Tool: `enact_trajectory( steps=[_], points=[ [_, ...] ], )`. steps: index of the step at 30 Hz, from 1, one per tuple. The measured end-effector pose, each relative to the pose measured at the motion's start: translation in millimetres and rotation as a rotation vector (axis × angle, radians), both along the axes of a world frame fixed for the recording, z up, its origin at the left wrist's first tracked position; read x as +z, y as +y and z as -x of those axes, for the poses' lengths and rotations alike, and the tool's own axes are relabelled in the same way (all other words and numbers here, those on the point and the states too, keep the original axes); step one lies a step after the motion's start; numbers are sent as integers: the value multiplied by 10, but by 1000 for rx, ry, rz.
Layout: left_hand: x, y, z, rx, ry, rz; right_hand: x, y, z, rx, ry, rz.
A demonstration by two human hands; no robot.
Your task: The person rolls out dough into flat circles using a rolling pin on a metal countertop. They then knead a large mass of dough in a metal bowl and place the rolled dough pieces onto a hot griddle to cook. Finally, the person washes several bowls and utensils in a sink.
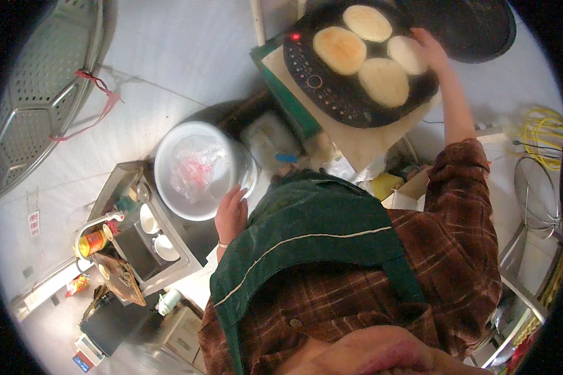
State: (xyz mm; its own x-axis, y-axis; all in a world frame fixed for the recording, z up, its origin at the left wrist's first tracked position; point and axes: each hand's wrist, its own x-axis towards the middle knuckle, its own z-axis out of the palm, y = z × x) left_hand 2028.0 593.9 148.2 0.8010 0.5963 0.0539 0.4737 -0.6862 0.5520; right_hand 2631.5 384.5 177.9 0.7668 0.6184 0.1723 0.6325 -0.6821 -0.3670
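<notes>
Four round flatbreads lie on a black electric griddle [330, 101] with a red light lit on its panel. One flatbread [339, 50] is browned on top; the others, one at the top [367, 23], one lower down [384, 82] and one at the right [407, 55], look paler. My right hand [430, 49] touches the outer edge of the right flatbread; whether its fingers grip it cannot be told. Low at my side, my left hand [232, 213] holds nothing, its fingers near the rim of a white bucket [162, 187] with clear and pink plastic bags inside.
A round black lid or pan [483, 30] is beyond the griddle. The griddle stands on a board over a green-edged stand [291, 110]. At left are a sink [183, 267] with white bowls and a perforated metal rack [42, 79]. Yellow cable [542, 136] and a wire strainer [537, 192] are at right.
</notes>
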Motion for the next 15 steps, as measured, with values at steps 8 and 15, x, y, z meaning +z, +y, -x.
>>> enact_trajectory(
  steps=[8,15],
  points=[
    [30,-16,-20,33,27,-3,24,181,-64,-5,-64,382],
    [-6,-16,-43,29,20,-6,210,-221,-425,140,-8,259]
  ],
)
